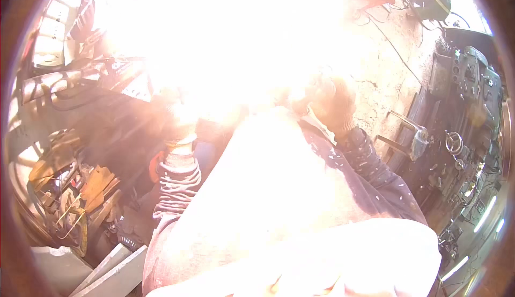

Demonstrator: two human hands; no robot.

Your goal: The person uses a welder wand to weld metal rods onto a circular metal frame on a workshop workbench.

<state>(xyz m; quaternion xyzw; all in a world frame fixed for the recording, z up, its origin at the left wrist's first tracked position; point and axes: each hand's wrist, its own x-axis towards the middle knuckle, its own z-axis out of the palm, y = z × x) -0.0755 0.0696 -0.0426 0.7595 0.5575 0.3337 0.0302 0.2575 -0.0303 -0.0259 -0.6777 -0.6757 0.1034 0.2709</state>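
A blinding white glare covers the upper middle of the view and washes out whatever lies between my hands. At the glare's left edge is my left hand (178,115), with a pale yellowish band at the wrist below a wrinkled dark sleeve (179,181). My right hand (333,103) looks gloved, with a knitted cuff, and is raised at the glare's right side. Both hands reach forward, apart from each other. The fingers of both are lost in the brightness, so I cannot make out what they hold or touch. A pale, jagged-edged piece (322,127) shows just below the right hand.
A heap of scrap and wooden pieces (99,184) lies at the left, above grey slabs (110,275). On the right stand a green-grey machine (477,82), a handwheel (454,143) and a metal piece with two prongs (418,142). Cables hang at the upper right.
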